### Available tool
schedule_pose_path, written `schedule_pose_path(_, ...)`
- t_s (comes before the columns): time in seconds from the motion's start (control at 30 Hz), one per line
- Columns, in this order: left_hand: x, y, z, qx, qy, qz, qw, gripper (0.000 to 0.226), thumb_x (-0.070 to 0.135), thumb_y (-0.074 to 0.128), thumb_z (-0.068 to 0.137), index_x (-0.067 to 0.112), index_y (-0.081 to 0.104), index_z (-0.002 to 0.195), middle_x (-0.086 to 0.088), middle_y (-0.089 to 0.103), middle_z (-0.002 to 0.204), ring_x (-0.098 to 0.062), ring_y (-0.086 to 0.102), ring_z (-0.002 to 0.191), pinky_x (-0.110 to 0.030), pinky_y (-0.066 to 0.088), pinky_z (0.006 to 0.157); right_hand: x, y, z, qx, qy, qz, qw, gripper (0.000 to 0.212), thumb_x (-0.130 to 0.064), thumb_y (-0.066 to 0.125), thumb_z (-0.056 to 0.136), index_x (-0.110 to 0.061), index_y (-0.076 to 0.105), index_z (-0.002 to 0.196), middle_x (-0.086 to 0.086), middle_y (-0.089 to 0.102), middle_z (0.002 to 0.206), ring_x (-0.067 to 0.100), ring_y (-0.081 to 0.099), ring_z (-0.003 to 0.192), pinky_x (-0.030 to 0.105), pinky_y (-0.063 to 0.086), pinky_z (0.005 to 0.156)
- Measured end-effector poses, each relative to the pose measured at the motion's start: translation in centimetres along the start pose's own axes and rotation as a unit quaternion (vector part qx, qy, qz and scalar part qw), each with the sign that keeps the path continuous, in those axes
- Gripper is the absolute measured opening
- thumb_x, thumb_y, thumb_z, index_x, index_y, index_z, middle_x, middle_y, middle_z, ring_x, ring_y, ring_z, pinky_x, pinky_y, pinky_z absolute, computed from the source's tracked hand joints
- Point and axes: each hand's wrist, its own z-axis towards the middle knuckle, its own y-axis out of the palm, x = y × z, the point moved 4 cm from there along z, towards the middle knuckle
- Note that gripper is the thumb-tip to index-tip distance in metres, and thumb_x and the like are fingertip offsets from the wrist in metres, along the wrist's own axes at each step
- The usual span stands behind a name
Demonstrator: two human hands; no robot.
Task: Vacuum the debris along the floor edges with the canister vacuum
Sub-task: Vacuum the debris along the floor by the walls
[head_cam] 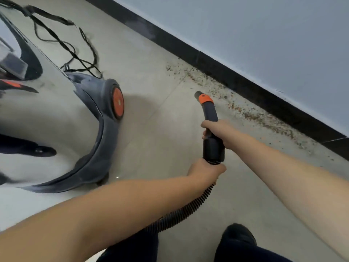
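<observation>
Near baseboard debris point(253, 114): R hand point(217, 133) grip wraps nozzle tube point(209, 110), L hand point(204, 170) grips hose point(188, 207).

The scene is evenly and softly lit by diffuse light. A faint shadow is cast on the floor point(151, 129) beside the canister vacuum point(56, 120), whose shiny body is washed with pale glare. The cord point(62, 42) and upper left corner are smeared by motion blur. Straight lines are bent by wide-angle distortion towards the edges.
</observation>
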Motion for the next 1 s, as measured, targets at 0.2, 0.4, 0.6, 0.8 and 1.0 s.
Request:
schedule_pose_path(0.2, 0.2, 0.1, 2.0, -0.056, -0.005, -0.059, 0.997, 0.014, 0.019, 0.065, 0.079, 0.016, 0.052, 0.084, -0.002, 0.057, 0.065, -0.015, 0.054, 0.05, -0.022, 0.048, 0.053, 0.8, -0.6, 2.4, -0.077, 0.05, 0.044, 0.995, 0.021, -0.024, 0.062, 0.092, -0.009, 0.048, 0.096, 0.006, 0.062, 0.055, 0.018, 0.064, 0.05, 0.032, 0.055, 0.058)
schedule_pose_path(0.4, 1.6, -0.5, 0.9, -0.052, -0.033, -0.067, 0.996, 0.015, 0.015, 0.063, 0.082, 0.014, 0.049, 0.085, -0.004, 0.053, 0.066, -0.016, 0.051, 0.049, -0.021, 0.044, 0.047, -0.5, 0.6, 1.5, -0.042, 0.044, 0.053, 0.997, 0.021, -0.016, 0.059, 0.093, -0.005, 0.049, 0.107, 0.007, 0.057, 0.064, 0.017, 0.06, 0.047, 0.03, 0.054, 0.052)
schedule_pose_path(0.6, 2.6, -2.3, 3.4, -0.054, -0.039, -0.062, 0.996, 0.015, 0.015, 0.063, 0.085, 0.013, 0.048, 0.084, -0.005, 0.053, 0.068, -0.017, 0.051, 0.051, -0.021, 0.044, 0.046, -2.6, 1.5, 4.0, 0.014, -0.02, 0.0, 1.0, 0.023, -0.012, 0.056, 0.093, -0.003, 0.046, 0.111, 0.011, 0.055, 0.069, 0.019, 0.058, 0.048, 0.024, 0.047, 0.042)
schedule_pose_path(0.8, 3.4, -3.6, 5.2, -0.042, -0.044, -0.099, 0.993, 0.014, 0.013, 0.064, 0.084, 0.011, 0.05, 0.083, -0.006, 0.052, 0.066, -0.019, 0.051, 0.049, -0.022, 0.044, 0.047, -4.7, 3.2, 6.3, 0.008, -0.044, -0.049, 0.998, 0.018, -0.009, 0.055, 0.091, -0.003, 0.045, 0.105, 0.011, 0.053, 0.066, 0.021, 0.058, 0.048, 0.024, 0.047, 0.043)
schedule_pose_path(1.0, 3.8, -5.6, 7.7, 0.009, -0.047, -0.142, 0.989, 0.015, 0.013, 0.064, 0.082, 0.008, 0.052, 0.089, -0.007, 0.052, 0.068, -0.02, 0.051, 0.051, -0.023, 0.044, 0.049, -7.1, 6.1, 8.9, -0.001, -0.082, -0.095, 0.992, 0.017, -0.011, 0.053, 0.087, -0.005, 0.044, 0.101, 0.012, 0.055, 0.068, 0.023, 0.061, 0.052, 0.03, 0.051, 0.057)
